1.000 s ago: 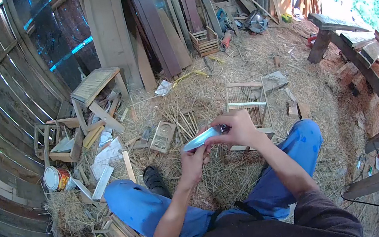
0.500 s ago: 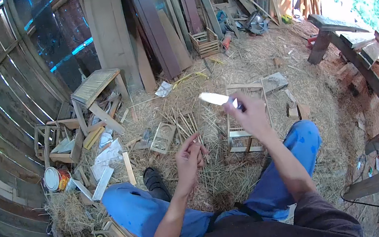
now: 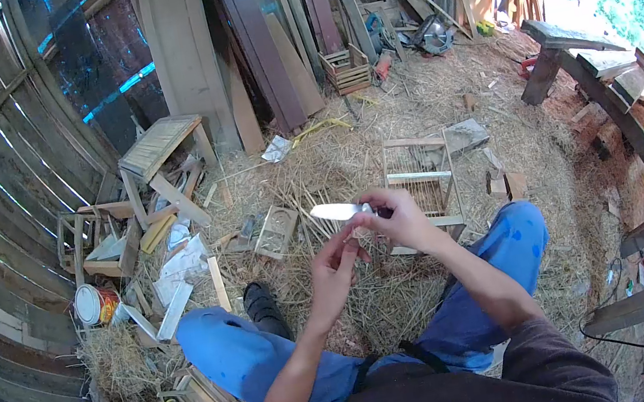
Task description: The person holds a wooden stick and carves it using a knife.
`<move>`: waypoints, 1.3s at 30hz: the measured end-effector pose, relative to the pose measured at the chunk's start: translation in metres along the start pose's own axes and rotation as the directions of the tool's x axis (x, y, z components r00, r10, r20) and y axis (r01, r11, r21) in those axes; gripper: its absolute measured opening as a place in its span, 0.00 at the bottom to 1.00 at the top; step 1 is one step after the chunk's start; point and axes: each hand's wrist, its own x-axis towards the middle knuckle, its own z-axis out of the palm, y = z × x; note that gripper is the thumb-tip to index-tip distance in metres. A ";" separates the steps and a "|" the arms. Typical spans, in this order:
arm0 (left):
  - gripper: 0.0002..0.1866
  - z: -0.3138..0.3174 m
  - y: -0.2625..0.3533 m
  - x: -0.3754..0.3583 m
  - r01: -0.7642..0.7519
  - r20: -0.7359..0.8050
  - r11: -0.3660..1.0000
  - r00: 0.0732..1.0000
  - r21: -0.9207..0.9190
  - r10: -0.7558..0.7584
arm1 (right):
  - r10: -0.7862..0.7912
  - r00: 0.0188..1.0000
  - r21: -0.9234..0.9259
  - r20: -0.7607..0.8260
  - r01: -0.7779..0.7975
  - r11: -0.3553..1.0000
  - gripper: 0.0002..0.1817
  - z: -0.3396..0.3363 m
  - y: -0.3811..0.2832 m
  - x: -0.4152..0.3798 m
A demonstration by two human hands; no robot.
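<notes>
right hand (image 3: 403, 220) grips flat steel knife (image 3: 338, 212) | left hand (image 3: 335, 270) pinching thin stick

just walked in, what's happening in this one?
A person sits on a straw-covered floor in a cluttered wood shed. The right hand holds a knife, blade pointing left. The left hand is raised just below it and pinches what looks like a thin sliver near the blade; too fine to identify. A small slatted wooden frame lies in the straw just beyond the hands, with a paint can off to the left.
</notes>
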 end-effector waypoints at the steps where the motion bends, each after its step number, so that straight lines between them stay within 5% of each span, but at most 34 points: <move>1: 0.18 0.001 0.000 -0.001 -0.013 0.002 0.999 1.000 0.035 0.013 | 0.008 1.000 0.081 -0.016 -0.006 0.997 0.14 -0.002 0.000 0.001; 5: 0.19 -0.008 -0.006 0.000 -0.035 0.037 0.997 0.999 0.071 0.033 | 0.108 0.994 0.149 -0.026 -0.103 0.983 0.13 -0.018 -0.003 0.000; 11: 0.17 -0.008 -0.007 -0.003 -0.139 -0.006 0.974 0.990 0.176 0.143 | 0.073 0.990 0.197 -0.123 -0.047 0.979 0.12 -0.019 -0.005 -0.004; 14: 0.17 -0.009 -0.016 -0.001 -0.174 -0.027 0.969 0.983 0.175 0.181 | -0.122 0.980 -0.190 -0.157 0.091 0.978 0.12 -0.017 0.000 -0.008; 16: 0.17 -0.011 -0.004 -0.004 -0.054 -0.033 0.981 0.998 0.186 0.061 | -0.189 0.981 -0.313 -0.053 0.163 0.935 0.12 -0.011 0.002 -0.014; 18: 0.17 -0.011 -0.006 -0.002 -0.108 -0.045 0.967 0.992 0.230 0.121 | -0.164 0.984 -0.488 0.062 0.173 0.856 0.14 -0.014 -0.008 -0.017; 21: 0.16 -0.008 0.002 -0.003 -0.175 -0.047 0.930 0.979 0.322 0.201 | -0.262 0.947 -0.466 -0.184 0.150 0.872 0.17 -0.029 0.002 -0.005; 22: 0.15 -0.005 0.006 -0.005 -0.192 -0.042 0.915 0.974 0.355 0.221 | -0.179 0.945 -0.422 -0.275 0.048 0.905 0.18 -0.037 -0.002 -0.003; 25: 0.15 -0.008 0.005 -0.008 -0.191 -0.011 0.890 0.977 0.413 0.215 | -0.074 0.951 -0.413 -0.299 -0.060 0.909 0.20 -0.038 -0.005 -0.006; 26: 0.16 -0.009 0.005 -0.008 -0.190 -0.007 0.891 0.977 0.412 0.211 | -0.216 0.941 -0.441 -0.259 0.084 0.893 0.22 -0.030 0.006 -0.009; 29: 0.15 -0.013 0.005 -0.008 -0.192 -0.009 0.888 0.977 0.418 0.215 | -0.267 0.933 -0.473 -0.240 0.128 0.872 0.25 -0.021 0.004 -0.008; 32: 0.15 -0.011 0.017 -0.010 -0.191 -0.011 0.875 0.976 0.445 0.219 | 0.000 0.899 -0.319 -0.438 -0.155 0.935 0.27 -0.040 0.001 0.003; 39: 0.18 -0.013 0.014 -0.005 -0.292 0.014 0.850 0.948 0.437 0.319 | -0.158 0.944 -0.415 -0.290 0.024 0.909 0.29 -0.014 0.004 -0.006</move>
